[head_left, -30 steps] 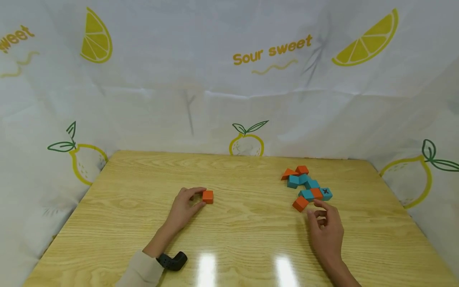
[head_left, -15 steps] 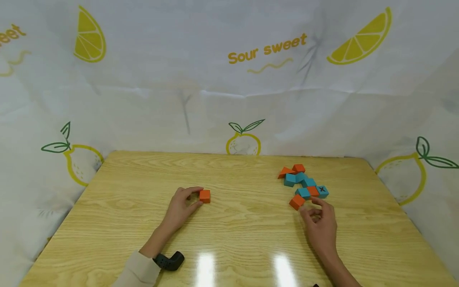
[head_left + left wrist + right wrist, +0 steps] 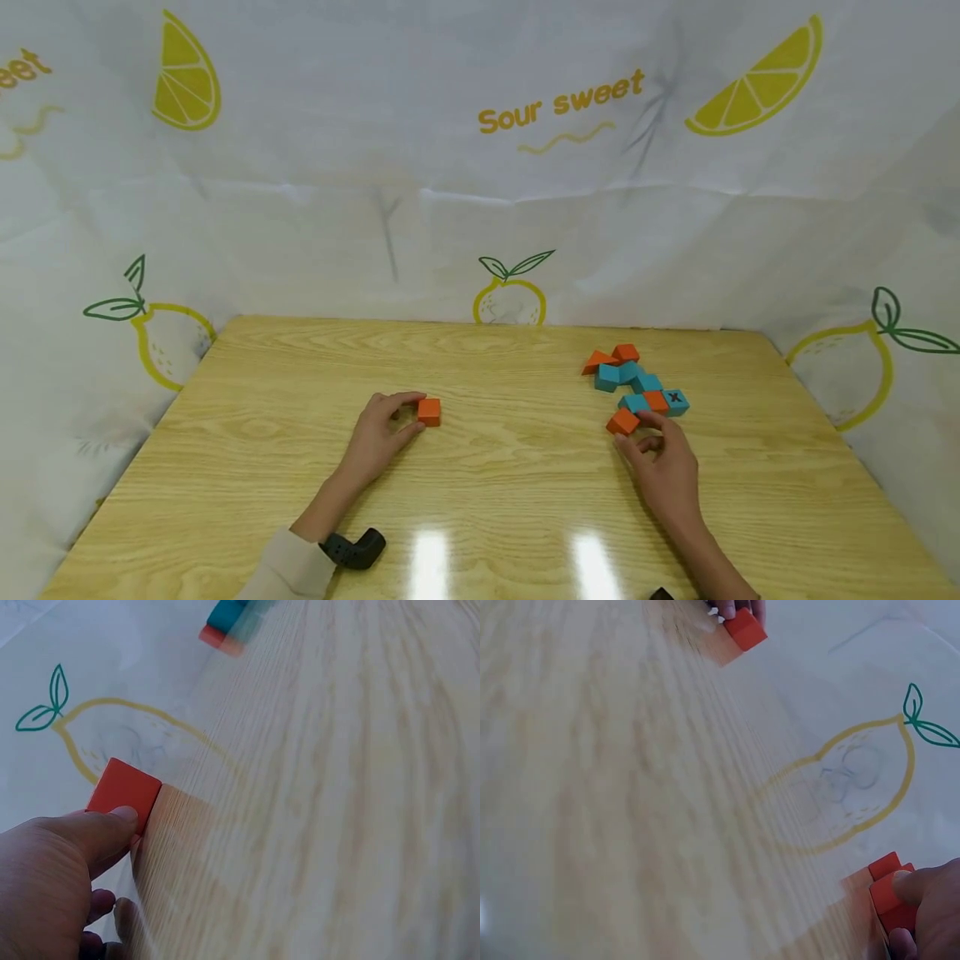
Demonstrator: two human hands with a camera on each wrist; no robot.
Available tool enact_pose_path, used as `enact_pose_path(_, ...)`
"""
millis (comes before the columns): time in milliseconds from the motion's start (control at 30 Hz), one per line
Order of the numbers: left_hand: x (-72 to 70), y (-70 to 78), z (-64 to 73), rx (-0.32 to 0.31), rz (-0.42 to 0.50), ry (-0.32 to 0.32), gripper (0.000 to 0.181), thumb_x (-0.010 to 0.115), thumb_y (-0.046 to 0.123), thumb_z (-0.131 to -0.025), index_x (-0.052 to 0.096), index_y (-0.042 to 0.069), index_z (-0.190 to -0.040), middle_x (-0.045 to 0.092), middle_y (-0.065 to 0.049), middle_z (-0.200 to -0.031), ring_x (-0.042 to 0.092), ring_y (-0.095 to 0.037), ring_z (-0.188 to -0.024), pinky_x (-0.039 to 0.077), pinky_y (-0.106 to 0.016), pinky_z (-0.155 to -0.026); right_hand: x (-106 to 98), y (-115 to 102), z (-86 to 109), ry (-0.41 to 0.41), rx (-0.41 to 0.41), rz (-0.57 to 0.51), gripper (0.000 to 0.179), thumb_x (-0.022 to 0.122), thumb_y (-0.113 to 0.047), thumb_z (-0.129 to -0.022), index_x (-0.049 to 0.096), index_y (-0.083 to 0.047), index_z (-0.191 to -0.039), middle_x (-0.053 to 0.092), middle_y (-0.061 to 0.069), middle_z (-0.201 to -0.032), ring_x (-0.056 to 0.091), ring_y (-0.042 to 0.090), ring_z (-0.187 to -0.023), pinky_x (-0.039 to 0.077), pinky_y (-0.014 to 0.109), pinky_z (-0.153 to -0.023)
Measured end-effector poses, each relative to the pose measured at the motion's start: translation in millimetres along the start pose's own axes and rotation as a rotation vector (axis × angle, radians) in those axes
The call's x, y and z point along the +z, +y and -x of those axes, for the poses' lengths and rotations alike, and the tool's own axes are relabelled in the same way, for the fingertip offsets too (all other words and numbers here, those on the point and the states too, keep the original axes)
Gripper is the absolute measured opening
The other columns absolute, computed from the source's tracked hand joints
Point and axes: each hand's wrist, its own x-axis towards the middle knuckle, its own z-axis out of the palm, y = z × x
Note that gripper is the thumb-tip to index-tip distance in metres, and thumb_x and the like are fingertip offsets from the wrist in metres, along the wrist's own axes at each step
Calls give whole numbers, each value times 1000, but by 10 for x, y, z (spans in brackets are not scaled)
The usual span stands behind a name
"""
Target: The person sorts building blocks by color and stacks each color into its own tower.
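Observation:
My left hand [image 3: 375, 437] pinches an orange cube [image 3: 430, 412] between thumb and forefinger, left of the table's middle. In the left wrist view, the thumb lies on a face of that cube [image 3: 124, 787], close over the wood. On the right, my right hand [image 3: 670, 471] pinches another orange cube [image 3: 622, 422] at the near-left end of a group of blocks; its thumb shows against this cube [image 3: 889, 894] in the right wrist view. The group includes a blue cube marked with a dark X [image 3: 676, 403], an orange block [image 3: 656, 402] beside it, and several plain blue blocks [image 3: 607, 378].
An orange triangular block [image 3: 599, 362] and an orange block [image 3: 626, 353] lie at the group's far end. The wooden table [image 3: 517, 483] meets a white lemon-print curtain [image 3: 360, 225] at the back and sides. A black band [image 3: 354, 550] is on the left wrist.
My right hand has moved left to the near orange cube, and its thumb and forefinger have come round it. The left hand keeps its pinch in place; the head view has shifted slightly.

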Motion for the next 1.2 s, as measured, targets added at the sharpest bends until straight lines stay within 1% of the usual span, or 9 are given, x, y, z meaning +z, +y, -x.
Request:
enact_pose_path(133, -3, -11, 3, 7, -7, -3, 42, 77, 13, -81, 66, 12, -122, 62, 4, -102, 41, -15, -78, 39, -30, -67, 0, 4, -34, -13, 8, 4, 42, 73, -20, -87, 56, -1, -121, 61, 11, -101, 53, 9, -71, 42, 23, -53)
enact_pose_path(300, -4, -19, 5, -1, -7, -10, 42, 77, 13, -82, 66, 13, -122, 63, 4, -103, 40, -15, -77, 39, -30, -67, -10, 0, -42, -31, 19, -5, 41, 73, -20, -87, 56, -1, -120, 61, 12, -98, 53, 7, -70, 43, 24, -51)
enact_pose_path(567, -8, 1, 3, -10, -7, -14, 41, 76, 13, -82, 66, 13, -122, 64, 5, -105, 41, -14, -78, 39, -30, -67, -6, 16, -26, -11, -26, 2, 41, 73, -13, -86, 55, 0, -121, 62, 11, -90, 55, 6, -67, 43, 21, -52)
enact_pose_path(800, 8, -2, 1, -12, 1, -12, 41, 76, 13, -82, 66, 14, -122, 64, 6, -105, 41, -14, -77, 39, -29, -66, -5, 27, -4, 3, -55, -7, 39, 72, -10, -87, 57, 0, -121, 64, 10, -94, 57, 4, -71, 44, 12, -62)
enact_pose_path(967, 15, -6, 4, -16, 6, -13, 41, 76, 13, -82, 66, 15, -122, 64, 7, -105, 40, -14, -77, 39, -29, -66, -5, 25, 3, 10, -62, -35, 38, 72, -9, -87, 58, 0, -121, 64, 12, -97, 58, 4, -73, 45, 13, -61)
enact_pose_path(1200, 8, -2, 11, -19, 3, -12, 42, 76, 13, -82, 66, 15, -122, 64, 7, -105, 40, -14, -77, 38, -29, -66, 30, 12, -7, 20, -77, -87, 39, 72, -5, -85, 59, -4, -122, 64, 10, -94, 59, 3, -72, 47, 13, -61)
